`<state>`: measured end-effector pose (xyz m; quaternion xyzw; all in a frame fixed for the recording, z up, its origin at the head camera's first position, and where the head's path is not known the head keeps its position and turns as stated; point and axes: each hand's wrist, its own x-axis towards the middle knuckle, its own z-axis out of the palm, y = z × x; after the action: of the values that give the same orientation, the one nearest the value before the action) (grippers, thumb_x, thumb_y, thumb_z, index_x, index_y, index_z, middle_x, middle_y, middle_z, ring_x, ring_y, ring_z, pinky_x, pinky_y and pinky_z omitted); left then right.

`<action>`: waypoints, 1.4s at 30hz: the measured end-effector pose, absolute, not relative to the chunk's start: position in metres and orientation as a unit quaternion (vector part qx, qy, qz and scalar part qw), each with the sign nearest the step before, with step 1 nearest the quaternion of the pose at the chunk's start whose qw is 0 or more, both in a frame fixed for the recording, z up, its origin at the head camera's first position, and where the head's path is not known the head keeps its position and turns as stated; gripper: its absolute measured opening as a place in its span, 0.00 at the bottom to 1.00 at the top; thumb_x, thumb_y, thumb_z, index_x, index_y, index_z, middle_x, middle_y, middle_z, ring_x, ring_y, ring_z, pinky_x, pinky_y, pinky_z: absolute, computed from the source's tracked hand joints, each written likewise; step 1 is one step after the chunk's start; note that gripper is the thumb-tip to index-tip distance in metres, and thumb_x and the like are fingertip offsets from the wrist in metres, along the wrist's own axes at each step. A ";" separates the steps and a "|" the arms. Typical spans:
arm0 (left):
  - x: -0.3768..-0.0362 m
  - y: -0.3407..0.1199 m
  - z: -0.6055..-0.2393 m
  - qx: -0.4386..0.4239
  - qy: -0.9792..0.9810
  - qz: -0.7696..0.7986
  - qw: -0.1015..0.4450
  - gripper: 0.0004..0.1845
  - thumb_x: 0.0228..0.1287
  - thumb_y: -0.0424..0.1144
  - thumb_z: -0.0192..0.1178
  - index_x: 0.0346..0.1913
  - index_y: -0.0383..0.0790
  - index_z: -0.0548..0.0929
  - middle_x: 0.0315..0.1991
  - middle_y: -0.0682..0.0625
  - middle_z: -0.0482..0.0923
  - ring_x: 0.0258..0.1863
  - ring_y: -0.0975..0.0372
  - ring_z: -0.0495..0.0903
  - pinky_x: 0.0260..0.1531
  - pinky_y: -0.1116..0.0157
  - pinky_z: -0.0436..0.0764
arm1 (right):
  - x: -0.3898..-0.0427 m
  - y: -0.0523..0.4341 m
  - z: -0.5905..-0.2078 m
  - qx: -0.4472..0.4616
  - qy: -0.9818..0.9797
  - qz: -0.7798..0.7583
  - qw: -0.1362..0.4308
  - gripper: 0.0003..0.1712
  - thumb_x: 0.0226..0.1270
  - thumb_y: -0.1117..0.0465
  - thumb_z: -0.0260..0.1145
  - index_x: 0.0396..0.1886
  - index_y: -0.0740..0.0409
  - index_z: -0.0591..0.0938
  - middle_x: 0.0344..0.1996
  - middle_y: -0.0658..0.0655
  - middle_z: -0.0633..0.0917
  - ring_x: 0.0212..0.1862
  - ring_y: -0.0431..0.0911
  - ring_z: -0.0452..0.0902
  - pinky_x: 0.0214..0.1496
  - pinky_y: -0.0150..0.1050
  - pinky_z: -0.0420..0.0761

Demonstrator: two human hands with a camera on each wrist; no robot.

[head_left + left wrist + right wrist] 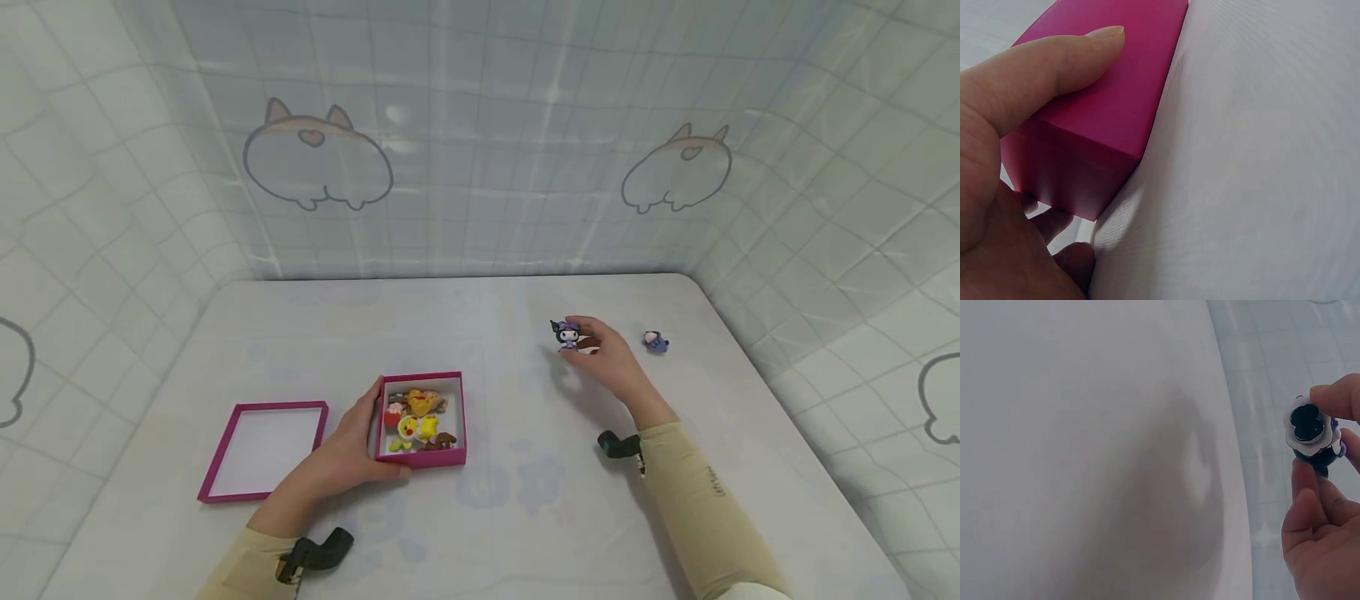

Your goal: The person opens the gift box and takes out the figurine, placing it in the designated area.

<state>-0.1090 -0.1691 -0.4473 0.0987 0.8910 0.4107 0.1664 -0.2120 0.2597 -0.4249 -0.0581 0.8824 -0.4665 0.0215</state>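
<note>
My left hand point(352, 446) grips the left side of an open magenta box point(459, 417), thumb along its near wall. In the left wrist view the thumb point(1066, 62) lies on the box's magenta wall point(1129, 94). Several small toy figures point(420, 427), yellow, red and brown, lie inside the box. My right hand point(611, 362) pinches a small black, white and purple toy figure point(567, 335), held above the table. The right wrist view shows the underside of this figure point(1310, 428) between thumb and fingers. A blue toy figure point(656, 342) lies to the right of that hand.
A shallow magenta lid point(262, 450) with a white inside lies left of the box, partly behind the left forearm. The white cloth-covered table point(510, 533) is enclosed by hanging patterned curtains point(480, 167) at back and sides.
</note>
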 end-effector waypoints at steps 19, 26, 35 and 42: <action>-0.108 -0.168 -0.443 0.098 0.888 0.416 0.168 0.76 0.37 0.57 0.80 0.79 0.49 0.33 0.77 0.39 0.43 0.74 0.42 0.46 0.61 0.34 0.62 | -0.212 0.296 -0.428 -0.017 0.885 -0.464 0.028 0.36 0.64 0.54 0.72 0.71 0.46 0.71 0.61 0.56 0.77 0.55 0.51 0.74 0.49 0.48 0.77; -0.108 -0.169 -0.445 0.097 0.888 0.417 0.167 0.76 0.37 0.58 0.80 0.79 0.49 0.33 0.77 0.39 0.44 0.73 0.42 0.46 0.61 0.34 0.63 | -0.213 0.309 -0.434 0.015 0.890 -0.453 0.043 0.38 0.65 0.54 0.71 0.73 0.45 0.68 0.66 0.58 0.73 0.59 0.53 0.72 0.52 0.50 0.77; -0.109 -0.169 -0.447 0.097 0.888 0.418 0.167 0.76 0.37 0.58 0.80 0.79 0.49 0.33 0.77 0.39 0.44 0.74 0.42 0.46 0.61 0.34 0.63 | -0.213 0.320 -0.439 0.020 0.884 -0.465 0.045 0.38 0.65 0.58 0.71 0.73 0.48 0.68 0.67 0.63 0.72 0.57 0.54 0.72 0.52 0.48 0.76; -0.109 -0.169 -0.449 0.099 0.888 0.417 0.165 0.76 0.36 0.58 0.80 0.79 0.49 0.33 0.77 0.39 0.44 0.74 0.42 0.46 0.61 0.34 0.63 | -0.214 0.329 -0.446 0.012 0.891 -0.452 0.040 0.38 0.65 0.58 0.70 0.74 0.50 0.67 0.67 0.64 0.71 0.59 0.56 0.73 0.53 0.50 0.77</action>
<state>-0.1090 -0.1695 -0.4489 0.0988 0.8882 0.4172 0.1651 -0.2143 0.3295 -0.4456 0.0120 0.8913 -0.4515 0.0400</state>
